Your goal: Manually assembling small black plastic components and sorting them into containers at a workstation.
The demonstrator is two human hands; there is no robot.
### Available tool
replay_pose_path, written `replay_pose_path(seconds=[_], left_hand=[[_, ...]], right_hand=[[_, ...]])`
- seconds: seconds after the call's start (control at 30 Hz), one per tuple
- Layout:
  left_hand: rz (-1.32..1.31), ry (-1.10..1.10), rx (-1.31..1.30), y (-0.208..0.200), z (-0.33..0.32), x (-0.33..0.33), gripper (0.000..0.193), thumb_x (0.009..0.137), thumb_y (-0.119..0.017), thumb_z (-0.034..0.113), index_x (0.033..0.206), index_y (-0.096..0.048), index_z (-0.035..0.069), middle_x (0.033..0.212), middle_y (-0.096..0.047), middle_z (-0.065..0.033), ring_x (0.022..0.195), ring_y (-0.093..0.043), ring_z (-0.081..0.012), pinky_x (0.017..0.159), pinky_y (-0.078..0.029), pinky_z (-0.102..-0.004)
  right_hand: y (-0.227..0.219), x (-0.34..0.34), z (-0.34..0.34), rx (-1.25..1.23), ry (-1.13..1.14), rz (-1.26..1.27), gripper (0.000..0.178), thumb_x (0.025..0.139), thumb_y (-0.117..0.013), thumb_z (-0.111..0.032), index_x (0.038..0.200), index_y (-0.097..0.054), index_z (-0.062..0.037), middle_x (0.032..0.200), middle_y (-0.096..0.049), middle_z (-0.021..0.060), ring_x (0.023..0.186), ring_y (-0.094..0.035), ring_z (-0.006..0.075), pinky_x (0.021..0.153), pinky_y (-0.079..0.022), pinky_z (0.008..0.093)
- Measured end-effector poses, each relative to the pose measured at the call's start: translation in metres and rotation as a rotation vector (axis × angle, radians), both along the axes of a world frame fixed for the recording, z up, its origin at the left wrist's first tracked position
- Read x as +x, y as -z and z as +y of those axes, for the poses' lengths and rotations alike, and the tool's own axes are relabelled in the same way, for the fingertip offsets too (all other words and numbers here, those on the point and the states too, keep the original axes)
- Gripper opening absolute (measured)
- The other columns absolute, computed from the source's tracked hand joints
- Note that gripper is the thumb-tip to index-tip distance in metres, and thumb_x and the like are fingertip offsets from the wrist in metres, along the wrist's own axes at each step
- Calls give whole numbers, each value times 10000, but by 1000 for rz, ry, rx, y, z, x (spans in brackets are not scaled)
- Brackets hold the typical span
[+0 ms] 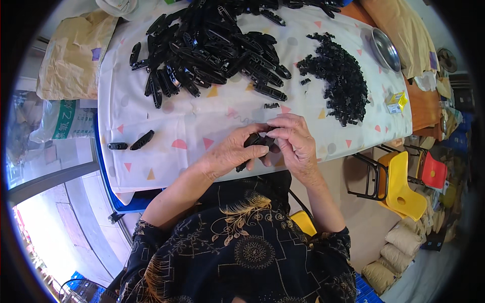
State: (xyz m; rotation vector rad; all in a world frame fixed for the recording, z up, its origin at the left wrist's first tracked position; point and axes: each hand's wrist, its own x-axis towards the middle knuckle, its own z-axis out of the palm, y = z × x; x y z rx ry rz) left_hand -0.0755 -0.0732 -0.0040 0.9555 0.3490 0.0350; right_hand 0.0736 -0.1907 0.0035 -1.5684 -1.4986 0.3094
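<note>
Close to the table's front edge, my left hand (235,150) is closed round a long black plastic part (251,141), thumb on top. My right hand (295,144) meets it from the right, its thumb and fingers pinched at the part's end; whether a separate small piece sits there is hidden by the fingers. Just beyond the hands lies a small black clip-like piece (271,106). A large heap of long black plastic parts (207,50) covers the far middle, and small black pieces (343,83) are heaped at the right. Two long black parts (142,140) lie apart at the left.
A patterned white cloth (177,118) covers the table. On its right side are a round metal dish (385,49) and a small yellow-and-white box (397,102). A brown paper sack (76,55) stands at the far left. Yellow (404,187) and red chairs (433,169) stand right.
</note>
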Motion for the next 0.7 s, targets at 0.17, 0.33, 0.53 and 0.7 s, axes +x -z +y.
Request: replay_pose_path(seconds=[0.17,0.33,0.53,0.7], left_hand=[[94,31,110,-3,-7,6,427,891,-603,164,1259,-458,5,823,-624,-64,587,-553,-63,470,-407,-174],[119,63,123,-1,-10,8,430,897,-601,145,1270,-446,-3,833,-610,-43,580,-537,-62,468,-407,-181],[134,-106,276,-2,-17,12,488,898,-593,109,1338,-389,57,807,-602,-19,569,-499,-57,472,-402,-193],[55,-222,549,0,-25,10,624,881,-582,27,1420,-280,117,1018,-582,-91,656,-506,-84,518,-434,-230]], right_hand=[[11,0,-6,-8,45,97,166,818,-571,68,905,-656,-45,1023,-647,79,1054,-546,295,891,-450,368],[14,9,-10,9,5,149,214,834,-540,73,994,-625,-43,1113,-600,106,1056,-550,286,875,-459,356],[11,-13,-11,28,145,957,343,902,-564,-34,1233,-477,-12,1157,-550,109,1060,-543,183,855,-471,304],[10,-23,-3,-119,75,1313,343,907,-598,-58,1223,-492,26,1082,-610,85,953,-587,139,836,-490,265]])
